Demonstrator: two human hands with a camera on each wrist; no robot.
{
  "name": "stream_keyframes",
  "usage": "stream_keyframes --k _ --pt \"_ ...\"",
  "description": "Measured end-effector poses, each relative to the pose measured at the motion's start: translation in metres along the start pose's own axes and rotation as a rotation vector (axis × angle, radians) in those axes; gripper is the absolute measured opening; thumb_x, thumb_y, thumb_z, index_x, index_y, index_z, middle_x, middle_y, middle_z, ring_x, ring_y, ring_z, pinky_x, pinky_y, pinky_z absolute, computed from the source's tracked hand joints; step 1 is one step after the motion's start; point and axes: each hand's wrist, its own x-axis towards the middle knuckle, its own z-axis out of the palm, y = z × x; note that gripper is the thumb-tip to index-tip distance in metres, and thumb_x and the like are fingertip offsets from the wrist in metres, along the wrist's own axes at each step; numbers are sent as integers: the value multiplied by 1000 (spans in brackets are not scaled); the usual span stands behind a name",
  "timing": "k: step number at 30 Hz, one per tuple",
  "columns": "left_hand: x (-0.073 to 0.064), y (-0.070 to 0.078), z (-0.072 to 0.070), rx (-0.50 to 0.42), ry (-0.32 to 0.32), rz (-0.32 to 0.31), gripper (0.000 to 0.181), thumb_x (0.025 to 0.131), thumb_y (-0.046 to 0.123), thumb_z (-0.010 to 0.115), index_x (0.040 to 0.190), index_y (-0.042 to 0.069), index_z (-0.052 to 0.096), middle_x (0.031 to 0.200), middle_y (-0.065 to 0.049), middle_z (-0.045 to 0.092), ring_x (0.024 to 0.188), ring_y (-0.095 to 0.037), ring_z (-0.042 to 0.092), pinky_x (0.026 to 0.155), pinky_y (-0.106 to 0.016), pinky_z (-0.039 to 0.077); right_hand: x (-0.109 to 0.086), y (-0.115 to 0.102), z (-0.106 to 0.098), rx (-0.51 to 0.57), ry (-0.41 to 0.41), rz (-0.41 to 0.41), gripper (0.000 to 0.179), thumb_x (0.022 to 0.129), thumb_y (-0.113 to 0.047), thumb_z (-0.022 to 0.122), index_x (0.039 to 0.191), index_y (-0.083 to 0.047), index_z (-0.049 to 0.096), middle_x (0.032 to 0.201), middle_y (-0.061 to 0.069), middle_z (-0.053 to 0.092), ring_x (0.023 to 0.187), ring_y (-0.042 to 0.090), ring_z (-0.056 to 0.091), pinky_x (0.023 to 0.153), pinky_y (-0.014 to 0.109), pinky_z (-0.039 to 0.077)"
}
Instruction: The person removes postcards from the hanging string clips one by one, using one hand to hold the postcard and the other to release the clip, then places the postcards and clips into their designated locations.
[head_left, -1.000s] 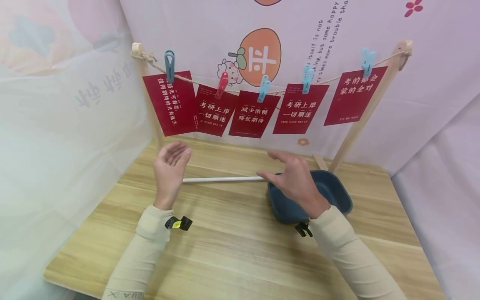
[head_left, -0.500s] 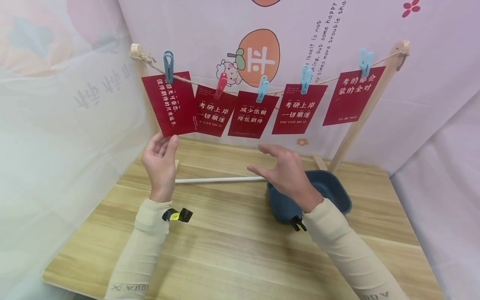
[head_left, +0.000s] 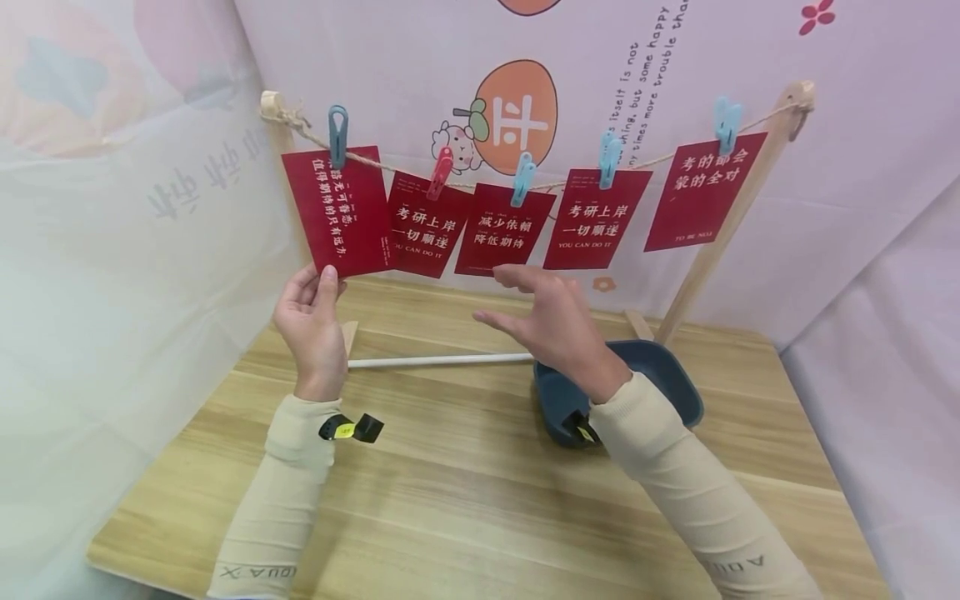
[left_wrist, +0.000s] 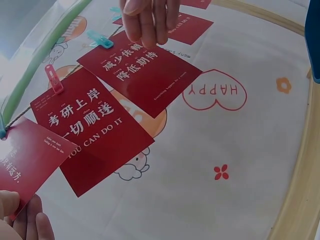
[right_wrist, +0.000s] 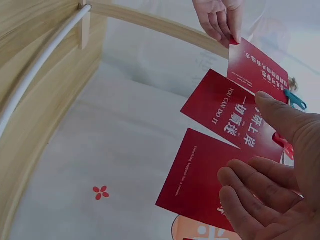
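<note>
In the head view, several red cards with white lettering hang by clothespins from a twine line. The leftmost card (head_left: pixel 339 212) hangs under a dark teal clothespin (head_left: pixel 338 137). My left hand (head_left: pixel 311 325) pinches its lower left corner, thumb in front and fingers behind, as the left wrist view also shows. My right hand (head_left: pixel 551 321), thumb and fingers spread apart and holding nothing, hovers before the lower edge of the middle card (head_left: pixel 504 229). Left of that one is a card (head_left: pixel 426 225) on a red clothespin (head_left: pixel 440 173); the right wrist view shows my right thumb overlapping it.
Wooden posts (head_left: pixel 693 275) carry the line at either end. A dark blue tray (head_left: pixel 675 379) sits on the wooden table (head_left: pixel 450 492) behind my right forearm. A white rod (head_left: pixel 442 360) runs low between the posts. Printed cloth (head_left: pixel 405 58) hangs behind.
My left hand has risen leftward and taken the leftmost card's lower corner between thumb and fingers. My right hand has drifted left and slightly up, still spread. The cards stay hanging.
</note>
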Motion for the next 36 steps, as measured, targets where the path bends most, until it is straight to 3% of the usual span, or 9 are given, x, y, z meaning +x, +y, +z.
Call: stream_keyframes --k 19,36 --pt "-1 1 -2 6 -17 -2 8 100 4 70 108 3 73 97 -2 75 89 -12 69 86 -24 61 33 -34 -1 41 52 -115 58 87 -32 89 136 -7 71 136 10 74 126 25 71 104 41 61" --pt "0 3 -3 40 -38 -4 11 102 8 69 111 4 71 99 -2 73 92 -13 68 90 -25 61 67 -75 -8 -6 50 -204 56 91 -32 85 137 -4 70 136 11 74 127 25 71 106 35 60"
